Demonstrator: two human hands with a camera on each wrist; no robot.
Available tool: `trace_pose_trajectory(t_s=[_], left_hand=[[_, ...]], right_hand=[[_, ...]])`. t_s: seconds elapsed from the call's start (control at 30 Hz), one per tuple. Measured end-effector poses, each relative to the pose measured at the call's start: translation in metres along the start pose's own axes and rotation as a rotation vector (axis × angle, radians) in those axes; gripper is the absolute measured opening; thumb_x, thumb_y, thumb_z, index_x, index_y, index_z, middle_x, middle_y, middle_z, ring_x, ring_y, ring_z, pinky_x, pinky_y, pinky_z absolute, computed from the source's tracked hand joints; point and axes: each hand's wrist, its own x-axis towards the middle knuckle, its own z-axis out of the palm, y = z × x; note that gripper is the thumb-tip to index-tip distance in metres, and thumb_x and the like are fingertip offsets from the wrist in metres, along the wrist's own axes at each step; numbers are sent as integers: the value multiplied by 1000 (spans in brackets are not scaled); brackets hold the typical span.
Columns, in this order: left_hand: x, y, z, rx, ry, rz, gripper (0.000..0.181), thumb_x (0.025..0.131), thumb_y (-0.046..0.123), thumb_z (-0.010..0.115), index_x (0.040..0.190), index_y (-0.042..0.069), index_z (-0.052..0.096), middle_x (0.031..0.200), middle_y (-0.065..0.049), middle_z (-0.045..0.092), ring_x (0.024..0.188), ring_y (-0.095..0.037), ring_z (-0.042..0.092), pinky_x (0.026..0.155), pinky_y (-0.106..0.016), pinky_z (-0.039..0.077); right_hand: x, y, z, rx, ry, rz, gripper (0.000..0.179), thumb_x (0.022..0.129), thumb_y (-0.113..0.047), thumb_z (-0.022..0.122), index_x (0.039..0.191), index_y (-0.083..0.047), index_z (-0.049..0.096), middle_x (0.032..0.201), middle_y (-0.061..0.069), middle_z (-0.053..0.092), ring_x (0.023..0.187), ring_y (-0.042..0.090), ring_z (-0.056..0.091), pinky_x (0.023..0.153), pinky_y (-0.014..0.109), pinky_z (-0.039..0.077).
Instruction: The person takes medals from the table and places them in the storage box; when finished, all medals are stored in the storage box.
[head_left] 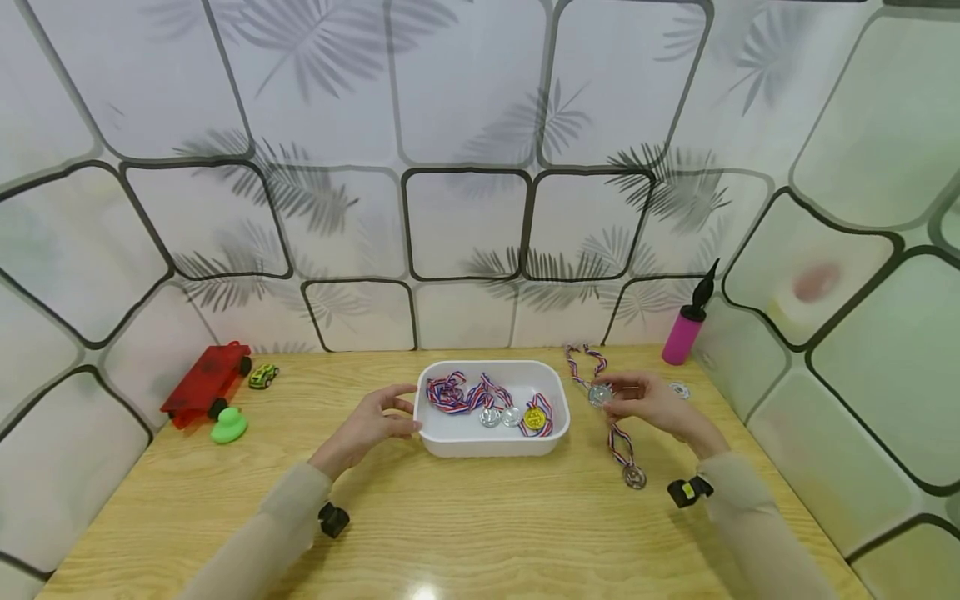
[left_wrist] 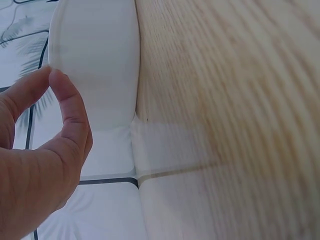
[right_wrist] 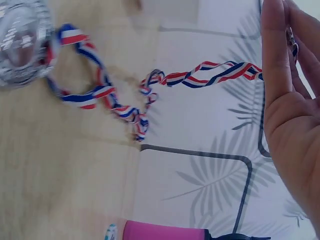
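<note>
My left hand (head_left: 372, 423) pinches the left rim of a white plastic tub (head_left: 491, 447) between thumb and fingers; the left wrist view shows the fingertips (left_wrist: 59, 80) at its edge. In the tub lie silver medals (head_left: 490, 416), a gold medal (head_left: 535, 418) and red, white and blue ribbons (head_left: 447, 394). Right of the tub, my right hand (head_left: 651, 407) holds a silver medal (head_left: 600, 395) by its edge. That medal's striped ribbon (right_wrist: 215, 75) trails toward the wall. Another silver medal (head_left: 634, 476) lies nearer me on its ribbon (head_left: 618, 446).
A pink pump with a black nozzle (head_left: 681, 337) stands at the back right, near a small silvery disc (head_left: 680, 390). At the left are a red toy vehicle (head_left: 210, 379), a small green car (head_left: 263, 376) and a green duck (head_left: 229, 426). Patterned walls enclose the wooden table (head_left: 465, 533).
</note>
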Motion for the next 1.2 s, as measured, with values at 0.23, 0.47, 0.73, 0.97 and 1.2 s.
trace_pose_trajectory(t_s=[0.23, 0.47, 0.73, 0.97, 1.2], left_hand=[[0, -1, 1, -5, 2, -11, 70, 85, -1, 72, 147, 5, 41, 123, -27, 52, 89, -18, 65, 79, -34, 59], [0, -2, 1, 3, 3, -5, 70, 85, -1, 72, 147, 5, 41, 120, -26, 54, 88, -18, 65, 79, -35, 59], [1, -1, 0, 10, 11, -10, 69, 85, 0, 73, 146, 6, 42, 120, -24, 55, 88, -18, 65, 79, -35, 59], [-1, 0, 0, 8, 8, -5, 69, 85, -1, 72, 147, 5, 42, 120, -25, 55, 88, -18, 65, 78, -33, 59], [-2, 0, -1, 8, -6, 2, 70, 85, 0, 72, 147, 2, 40, 122, -27, 53, 88, -17, 65, 78, -32, 59]], right_hand=[[4, -13, -6, 41, 39, -94, 45, 91, -2, 66, 133, 9, 53, 93, 2, 72, 83, 10, 70, 76, 33, 60], [14, -28, -9, 102, 97, -180, 42, 91, 0, 66, 131, 6, 57, 95, -4, 74, 86, 11, 72, 77, 30, 60], [25, -48, -7, 148, 216, -162, 37, 97, -11, 62, 131, 1, 60, 96, -6, 69, 80, 11, 70, 73, 31, 61], [35, -62, -3, 141, 248, -170, 32, 96, -13, 62, 128, -6, 63, 90, 3, 64, 79, 18, 71, 70, 33, 61], [39, -66, -1, 141, 229, -203, 49, 90, -1, 68, 133, 12, 51, 93, 1, 64, 83, 12, 73, 75, 28, 60]])
